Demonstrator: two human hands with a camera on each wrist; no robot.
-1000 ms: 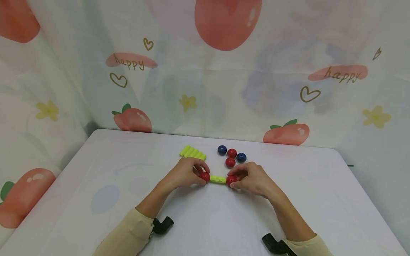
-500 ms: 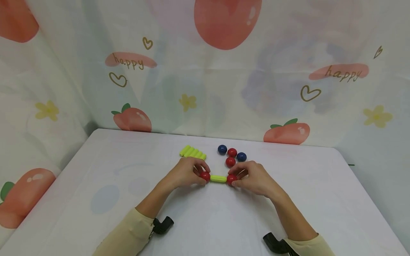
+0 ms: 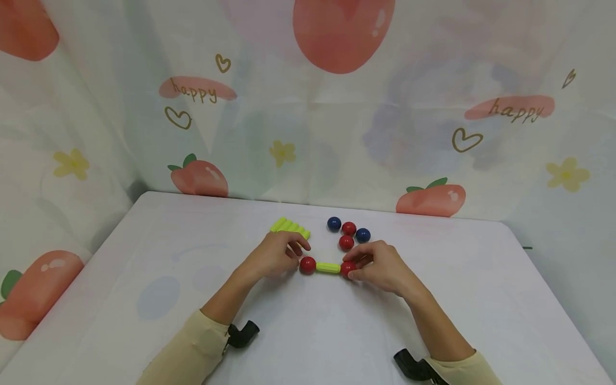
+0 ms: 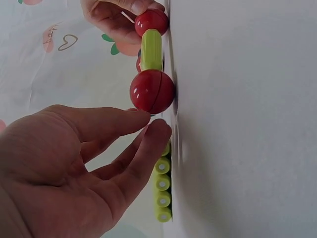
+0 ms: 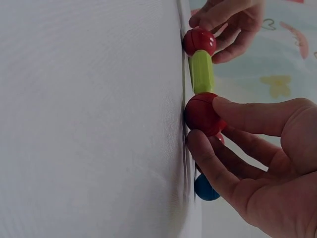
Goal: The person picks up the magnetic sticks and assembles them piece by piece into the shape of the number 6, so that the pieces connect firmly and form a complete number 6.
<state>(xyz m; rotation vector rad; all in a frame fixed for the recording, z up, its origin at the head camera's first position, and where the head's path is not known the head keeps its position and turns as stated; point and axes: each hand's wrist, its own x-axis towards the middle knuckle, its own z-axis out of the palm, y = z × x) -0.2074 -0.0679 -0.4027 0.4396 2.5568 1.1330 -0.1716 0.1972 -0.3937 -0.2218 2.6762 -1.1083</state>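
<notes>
A yellow-green rod (image 3: 328,268) lies on the table with a red ball at each end. My right hand (image 3: 380,267) pinches the right red ball (image 5: 203,113) between thumb and fingers. Just off the left red ball (image 3: 308,265) is my left hand (image 3: 276,253), its fingers loosely bent and holding nothing. In the left wrist view the thumb and fingertips sit right beside that ball (image 4: 152,91). Behind the left hand, several more yellow-green rods (image 3: 291,227) lie side by side, partly covered by it.
Behind the joined piece lie two blue balls (image 3: 334,224) and two red balls (image 3: 346,243) in a loose cluster. The white table (image 3: 144,267) ends at a printed curtain (image 3: 308,133) at the back and left.
My left hand has let go of the left red ball and drawn back slightly to the left. The right hand stays on its ball, and the joined piece keeps its place.
</notes>
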